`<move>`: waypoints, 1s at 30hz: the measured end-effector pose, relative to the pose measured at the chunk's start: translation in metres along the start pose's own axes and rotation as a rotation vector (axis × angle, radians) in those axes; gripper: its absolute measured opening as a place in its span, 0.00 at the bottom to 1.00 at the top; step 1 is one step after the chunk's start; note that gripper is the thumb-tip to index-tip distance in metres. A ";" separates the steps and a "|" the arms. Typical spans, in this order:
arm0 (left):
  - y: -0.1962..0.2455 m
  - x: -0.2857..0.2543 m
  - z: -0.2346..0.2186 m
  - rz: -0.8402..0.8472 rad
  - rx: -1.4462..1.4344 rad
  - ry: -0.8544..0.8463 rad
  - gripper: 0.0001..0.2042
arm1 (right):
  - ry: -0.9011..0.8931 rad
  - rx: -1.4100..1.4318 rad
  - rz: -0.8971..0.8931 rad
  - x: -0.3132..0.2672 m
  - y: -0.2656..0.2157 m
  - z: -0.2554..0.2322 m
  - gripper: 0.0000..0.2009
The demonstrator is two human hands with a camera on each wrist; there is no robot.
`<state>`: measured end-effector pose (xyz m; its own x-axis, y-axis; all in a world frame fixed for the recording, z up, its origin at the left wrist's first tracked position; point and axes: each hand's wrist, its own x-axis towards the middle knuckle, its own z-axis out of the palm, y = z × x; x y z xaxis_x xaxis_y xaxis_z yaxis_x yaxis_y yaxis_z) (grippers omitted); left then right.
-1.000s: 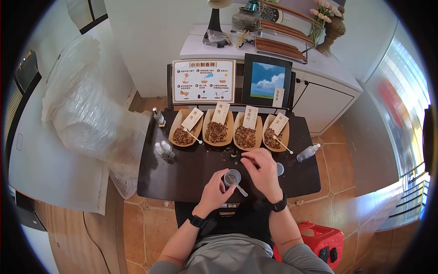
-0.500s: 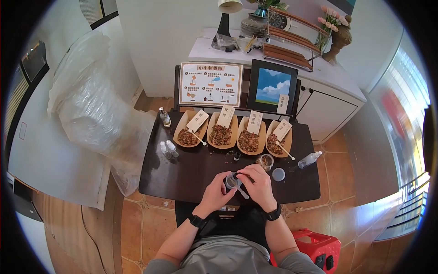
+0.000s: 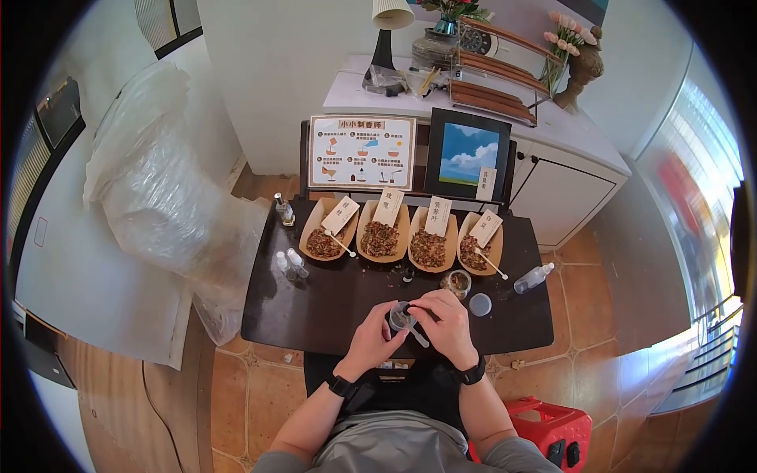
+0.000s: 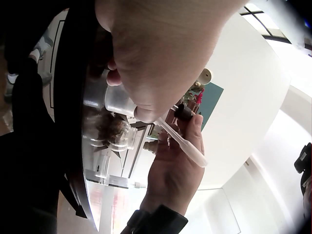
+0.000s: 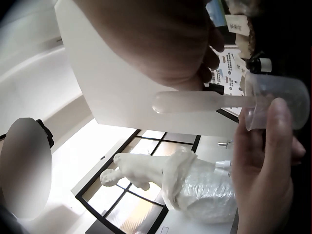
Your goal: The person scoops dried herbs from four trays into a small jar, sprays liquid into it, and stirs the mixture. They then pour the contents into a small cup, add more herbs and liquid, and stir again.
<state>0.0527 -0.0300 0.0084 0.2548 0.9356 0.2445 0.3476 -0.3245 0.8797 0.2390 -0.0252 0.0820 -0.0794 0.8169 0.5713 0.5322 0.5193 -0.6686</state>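
The clear plastic cup (image 5: 283,87) is round and open at the top, held roughly upright in the left hand (image 3: 371,337) over the near part of the tabletop (image 3: 323,319); what lies inside it is too unclear to tell. A translucent plastic pipette (image 4: 187,148) leans in the cup, its narrow stem inside and its rounded, hollow bulb sticking out past the rim. A small black cap (image 4: 184,112) is pinched in the right hand (image 3: 448,325), close above the cup's mouth.
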 end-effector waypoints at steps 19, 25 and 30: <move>0.005 0.001 -0.001 0.025 -0.007 0.030 0.32 | 0.044 0.150 0.160 -0.004 0.000 0.003 0.05; 0.006 0.001 -0.002 0.013 0.005 0.018 0.32 | 0.244 0.004 0.136 0.021 0.020 0.007 0.06; 0.008 0.001 -0.003 -0.035 0.009 0.006 0.32 | 0.260 -0.038 0.139 0.041 0.039 0.018 0.06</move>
<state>0.0527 -0.0315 0.0170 0.2374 0.9470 0.2162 0.3639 -0.2931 0.8841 0.2415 0.0332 0.0711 0.2125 0.7851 0.5818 0.5547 0.3932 -0.7333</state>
